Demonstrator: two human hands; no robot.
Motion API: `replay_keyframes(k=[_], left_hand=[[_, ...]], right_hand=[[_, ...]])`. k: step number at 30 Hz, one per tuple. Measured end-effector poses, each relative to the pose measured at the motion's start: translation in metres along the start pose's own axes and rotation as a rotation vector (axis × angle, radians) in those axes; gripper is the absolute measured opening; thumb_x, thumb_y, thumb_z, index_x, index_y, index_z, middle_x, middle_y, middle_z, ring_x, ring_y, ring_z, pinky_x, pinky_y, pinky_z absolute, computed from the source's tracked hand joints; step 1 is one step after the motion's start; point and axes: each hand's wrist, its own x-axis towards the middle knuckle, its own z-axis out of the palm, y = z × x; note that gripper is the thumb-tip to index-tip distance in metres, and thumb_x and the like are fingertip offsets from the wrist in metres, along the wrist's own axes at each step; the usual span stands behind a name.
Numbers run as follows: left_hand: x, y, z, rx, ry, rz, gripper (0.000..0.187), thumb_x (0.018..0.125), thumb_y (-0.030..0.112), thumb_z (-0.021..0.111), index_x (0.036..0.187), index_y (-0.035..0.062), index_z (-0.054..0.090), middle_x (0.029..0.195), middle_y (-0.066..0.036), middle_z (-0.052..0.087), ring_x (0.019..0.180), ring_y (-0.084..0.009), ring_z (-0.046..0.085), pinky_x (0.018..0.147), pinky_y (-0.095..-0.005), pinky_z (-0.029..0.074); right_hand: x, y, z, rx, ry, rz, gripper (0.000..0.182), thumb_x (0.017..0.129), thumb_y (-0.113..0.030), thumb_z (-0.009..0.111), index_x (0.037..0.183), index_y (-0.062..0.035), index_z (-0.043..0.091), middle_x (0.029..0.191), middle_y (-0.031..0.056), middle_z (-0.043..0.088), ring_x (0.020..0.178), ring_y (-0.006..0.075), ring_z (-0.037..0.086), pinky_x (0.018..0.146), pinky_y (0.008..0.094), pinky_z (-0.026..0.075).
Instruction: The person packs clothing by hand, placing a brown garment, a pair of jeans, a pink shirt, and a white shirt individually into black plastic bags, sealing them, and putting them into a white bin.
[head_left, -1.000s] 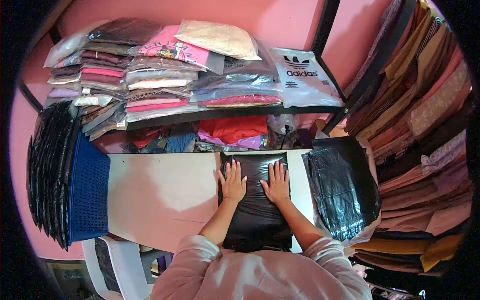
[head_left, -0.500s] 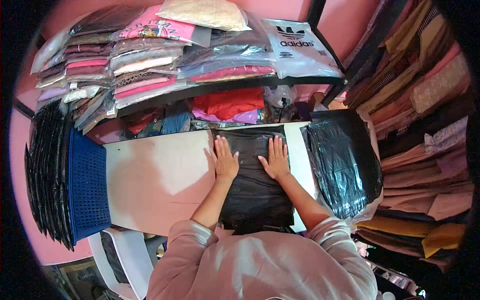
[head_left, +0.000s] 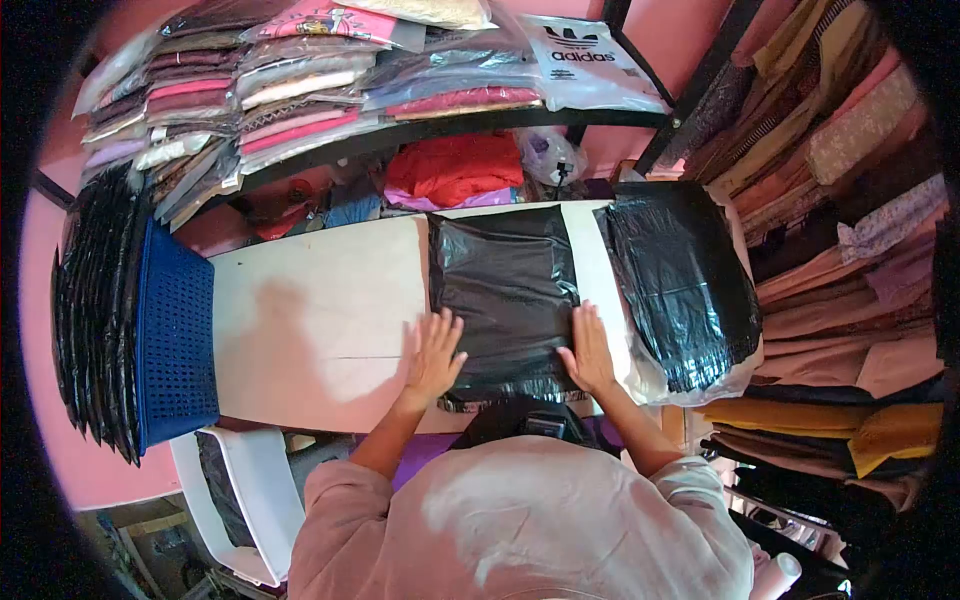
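black bag [head_left: 505,290] between hands | left hand [head_left: 433,352], right hand [head_left: 589,349] flat, fingers spread, at its near corners

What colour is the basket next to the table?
Blue basket, in the head view.

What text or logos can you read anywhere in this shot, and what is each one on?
"adidas", with the stripe logo above it, on the white plastic bag on the top shelf.
Small print below that logo: too small to read.
Lettering on the pink packed shirt at the top edge: cut off and blurred, not readable.
The black bag between the left hand and right hand: no text visible.
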Motion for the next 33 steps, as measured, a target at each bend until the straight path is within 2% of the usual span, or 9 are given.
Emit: replay_keyframes(k=[1, 5, 11, 14, 17, 20, 23, 27, 33], left_hand=[[-0.007, 0.003, 0.004, -0.094, -0.095, 0.112, 0.060, 0.085, 0.029, 0.043, 0.135, 0.0056, 0.020, 0.141, -0.018, 0.014, 0.130, -0.0347, 0.010, 0.102, -0.0540, 0.006], [-0.021, 0.006, 0.005, 0.023, -0.014, 0.037, 0.059, 0.085, 0.029, 0.046, 0.135, 0.0092, 0.022, 0.142, -0.013, 0.015, 0.131, -0.0309, 0.013, 0.101, -0.0551, 0.008], [-0.009, 0.013, -0.004, -0.113, 0.137, -0.078, 0.045, 0.084, 0.033, 0.048, 0.120, 0.0065, 0.044, 0.126, -0.013, 0.042, 0.118, -0.0308, 0.035, 0.099, -0.0573, 0.013], [0.035, 0.033, -0.030, -0.242, 0.348, -0.264, 0.037, 0.082, 0.025, 0.051, 0.111, 0.0031, 0.048, 0.112, -0.015, 0.048, 0.107, -0.0315, 0.041, 0.096, -0.0435, 0.028], [0.090, 0.034, -0.025, -0.222, 0.456, -0.057, 0.045, 0.084, 0.021, 0.048, 0.120, -0.0037, 0.039, 0.123, -0.021, 0.039, 0.117, -0.0349, 0.033, 0.100, -0.0426, 0.024], [0.135, 0.048, -0.023, -0.140, 0.367, -0.044, 0.055, 0.085, 0.020, 0.045, 0.130, -0.0041, 0.025, 0.138, -0.021, 0.018, 0.129, -0.0343, 0.016, 0.104, -0.0429, 0.016], [0.165, 0.037, -0.014, 0.028, 0.360, -0.089, 0.057, 0.087, 0.027, 0.043, 0.132, -0.0018, 0.022, 0.140, -0.018, 0.017, 0.130, -0.0315, 0.015, 0.104, -0.0479, 0.013], [0.166, -0.005, 0.002, 0.117, 0.122, -0.200, 0.061, 0.087, 0.032, 0.041, 0.137, 0.0076, 0.014, 0.143, -0.009, 0.011, 0.132, -0.0223, 0.010, 0.103, -0.0528, 0.004], [0.163, -0.015, 0.001, 0.054, 0.231, -0.233, 0.062, 0.086, 0.032, 0.040, 0.136, 0.0044, 0.016, 0.142, -0.014, 0.013, 0.131, -0.0302, 0.013, 0.105, -0.0460, 0.007]], right_hand=[[-0.005, 0.003, 0.007, -0.011, -0.140, -0.028, 0.066, 0.085, -0.034, 0.044, 0.134, 0.0022, 0.016, 0.140, 0.0230, 0.012, 0.129, 0.0380, 0.014, 0.104, 0.0440, 0.017], [-0.019, 0.006, 0.013, -0.012, -0.083, 0.023, 0.064, 0.087, -0.036, 0.041, 0.134, -0.0006, 0.017, 0.140, 0.0216, 0.013, 0.128, 0.0362, 0.017, 0.103, 0.0447, 0.019], [-0.010, 0.012, 0.006, 0.168, 0.096, 0.014, 0.055, 0.085, -0.024, 0.045, 0.130, 0.0027, 0.026, 0.134, 0.0246, 0.025, 0.125, 0.0387, 0.025, 0.103, 0.0408, 0.021], [0.019, 0.013, 0.004, 0.185, 0.182, 0.055, 0.055, 0.086, -0.024, 0.045, 0.129, 0.0040, 0.026, 0.133, 0.0264, 0.026, 0.125, 0.0403, 0.023, 0.103, 0.0421, 0.020], [0.062, 0.001, -0.001, 0.136, 0.207, 0.021, 0.056, 0.086, -0.025, 0.046, 0.129, 0.0056, 0.026, 0.133, 0.0268, 0.026, 0.125, 0.0408, 0.022, 0.103, 0.0424, 0.020], [0.108, -0.014, 0.007, 0.095, 0.223, -0.085, 0.059, 0.084, -0.026, 0.050, 0.126, 0.0089, 0.029, 0.131, 0.0285, 0.027, 0.124, 0.0431, 0.023, 0.102, 0.0433, 0.022], [0.148, -0.030, 0.014, 0.013, 0.183, -0.149, 0.063, 0.082, -0.032, 0.051, 0.127, 0.0072, 0.029, 0.132, 0.0261, 0.027, 0.125, 0.0403, 0.023, 0.101, 0.0442, 0.023], [0.177, -0.018, 0.035, -0.157, 0.149, -0.030, 0.066, 0.084, -0.042, 0.044, 0.133, -0.0031, 0.023, 0.139, 0.0177, 0.021, 0.129, 0.0327, 0.018, 0.102, 0.0453, 0.020], [0.176, -0.003, 0.042, -0.168, 0.066, 0.079, 0.069, 0.084, -0.047, 0.040, 0.136, -0.0078, 0.017, 0.140, 0.0179, 0.016, 0.129, 0.0313, 0.017, 0.104, 0.0432, 0.014]])
